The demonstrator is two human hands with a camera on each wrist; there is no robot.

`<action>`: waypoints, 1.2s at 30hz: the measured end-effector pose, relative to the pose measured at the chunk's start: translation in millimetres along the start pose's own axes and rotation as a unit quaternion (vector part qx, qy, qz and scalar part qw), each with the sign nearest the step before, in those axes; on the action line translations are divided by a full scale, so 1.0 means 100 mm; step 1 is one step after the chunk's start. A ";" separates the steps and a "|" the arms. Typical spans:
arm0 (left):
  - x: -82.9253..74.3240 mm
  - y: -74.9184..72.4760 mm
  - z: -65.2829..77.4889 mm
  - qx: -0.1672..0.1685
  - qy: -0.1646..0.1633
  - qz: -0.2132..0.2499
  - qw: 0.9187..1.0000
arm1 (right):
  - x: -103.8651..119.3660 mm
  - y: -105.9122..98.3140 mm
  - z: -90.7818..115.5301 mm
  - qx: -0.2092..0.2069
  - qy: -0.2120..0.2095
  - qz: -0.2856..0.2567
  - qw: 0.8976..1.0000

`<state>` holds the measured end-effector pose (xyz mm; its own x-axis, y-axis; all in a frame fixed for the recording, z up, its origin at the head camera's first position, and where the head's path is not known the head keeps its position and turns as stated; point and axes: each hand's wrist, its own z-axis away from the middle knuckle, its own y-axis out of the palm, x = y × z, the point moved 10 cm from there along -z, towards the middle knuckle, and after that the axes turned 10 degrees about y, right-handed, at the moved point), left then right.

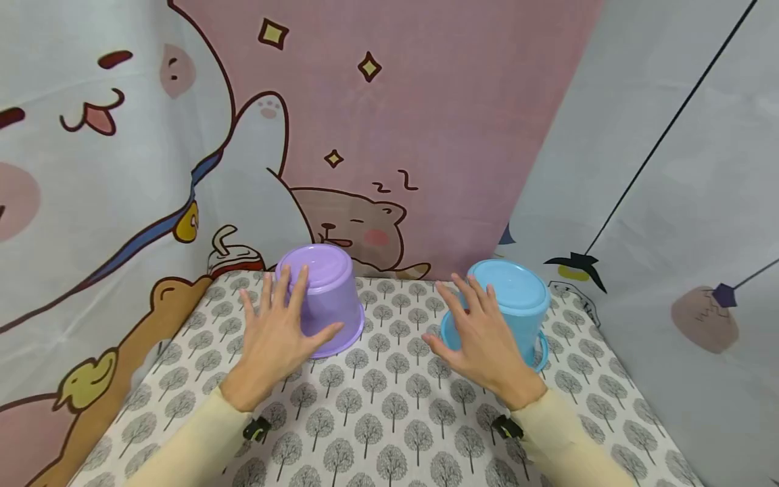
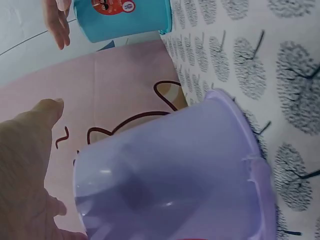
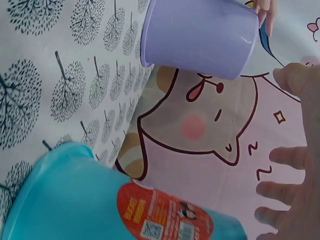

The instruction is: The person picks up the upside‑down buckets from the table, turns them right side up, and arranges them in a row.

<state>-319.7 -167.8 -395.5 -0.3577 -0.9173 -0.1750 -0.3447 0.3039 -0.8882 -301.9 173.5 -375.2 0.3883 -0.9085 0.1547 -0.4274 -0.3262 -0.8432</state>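
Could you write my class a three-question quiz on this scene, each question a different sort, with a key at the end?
1. True or false: the purple bucket and the blue bucket both stand upside down.

2. Short answer: what is printed on the tablecloth under the buckets?

3. Multiple choice: how do the left hand and the right hand lie?
A) Clenched into fists
B) Spread open
C) Clasped together

Key
1. True: their flat bases face up and their wide rims are down.
2. Grey trees.
3. B
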 end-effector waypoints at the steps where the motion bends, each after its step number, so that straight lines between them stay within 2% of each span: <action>1: 0.02 0.00 0.01 -0.001 -0.003 0.003 1.000 | 0.01 0.01 -0.01 0.001 -0.005 -0.004 1.000; 6: 0.11 -0.01 0.05 -0.008 -0.015 0.007 1.000 | 0.06 0.11 -0.08 0.012 -0.018 -0.019 1.000; 10: 0.21 0.00 0.08 -0.014 -0.026 0.012 0.999 | 0.07 0.21 -0.13 0.029 -0.011 -0.047 0.998; 17: 0.37 0.09 0.24 -0.002 -0.048 0.007 0.999 | 0.08 0.59 -0.18 0.090 0.017 -0.113 0.989; 22: 0.46 0.20 0.36 0.024 -0.062 0.009 0.998 | 0.12 0.80 -0.24 0.111 0.018 -0.136 0.984; 28: 0.53 0.32 0.43 0.059 -0.073 0.012 0.995 | 0.09 1.01 -0.30 0.120 0.020 -0.139 0.983; 36: 0.61 0.48 0.51 0.102 -0.093 0.039 0.990 | 0.09 1.24 -0.38 0.163 0.034 -0.148 0.975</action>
<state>-314.1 -222.4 -470.7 -0.2047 -0.9303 -0.3045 -0.1339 0.3347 -0.9327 -382.1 115.6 -458.8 0.3960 -0.8062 0.4396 -0.0192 -0.4859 -0.8738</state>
